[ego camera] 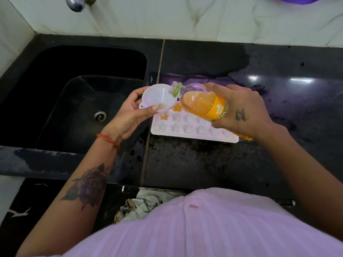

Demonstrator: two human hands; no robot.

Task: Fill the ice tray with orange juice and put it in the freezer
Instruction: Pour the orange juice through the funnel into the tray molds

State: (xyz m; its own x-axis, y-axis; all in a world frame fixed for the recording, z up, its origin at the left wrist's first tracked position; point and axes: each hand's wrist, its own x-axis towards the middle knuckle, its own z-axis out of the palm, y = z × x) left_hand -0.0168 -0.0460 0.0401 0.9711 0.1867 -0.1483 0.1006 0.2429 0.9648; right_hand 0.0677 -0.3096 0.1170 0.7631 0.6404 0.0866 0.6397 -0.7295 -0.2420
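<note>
A pale pink ice tray (pixel 193 129) with star-shaped cells lies on the black counter, just right of the sink. Two cells at its far left corner hold orange juice. My left hand (pixel 130 114) holds a white funnel (pixel 157 97) over that corner, thumb on its rim. My right hand (pixel 239 110) grips an orange juice bottle (pixel 200 103) tilted sideways, its uncapped mouth with a green ring over the funnel's edge. The bottle hides part of the tray's back row.
A black sink (pixel 83 97) with a drain lies left of the tray. A tap (pixel 75 3) sticks out above it at the tiled wall. The black counter (pixel 204 164) is wet around the tray. Cloth hangs below the counter's front edge.
</note>
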